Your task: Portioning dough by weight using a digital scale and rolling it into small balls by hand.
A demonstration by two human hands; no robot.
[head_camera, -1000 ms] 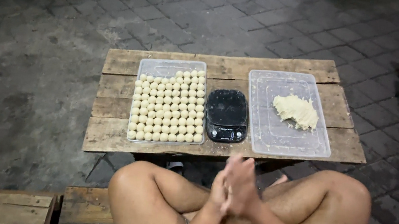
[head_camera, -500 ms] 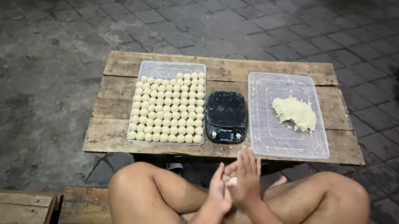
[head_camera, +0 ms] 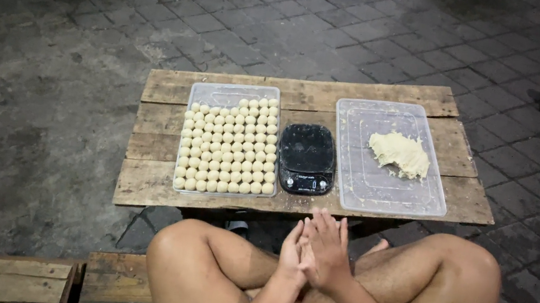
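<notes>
While the left hand [head_camera: 290, 255] and right hand [head_camera: 326, 249] press flat, palm to palm, whatever lies between them is hidden; beyond, soft, sticky-looking dough [head_camera: 399, 152], likely best pinched at its edge, sits in a clear tray [head_camera: 382, 194] beside a scale [head_camera: 307, 156] and rows of dough balls [head_camera: 229, 146].

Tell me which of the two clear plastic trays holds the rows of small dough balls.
The left tray, left of the black kitchen scale. It is nearly full of dough balls; the right tray holds only one lump of dough.
</notes>
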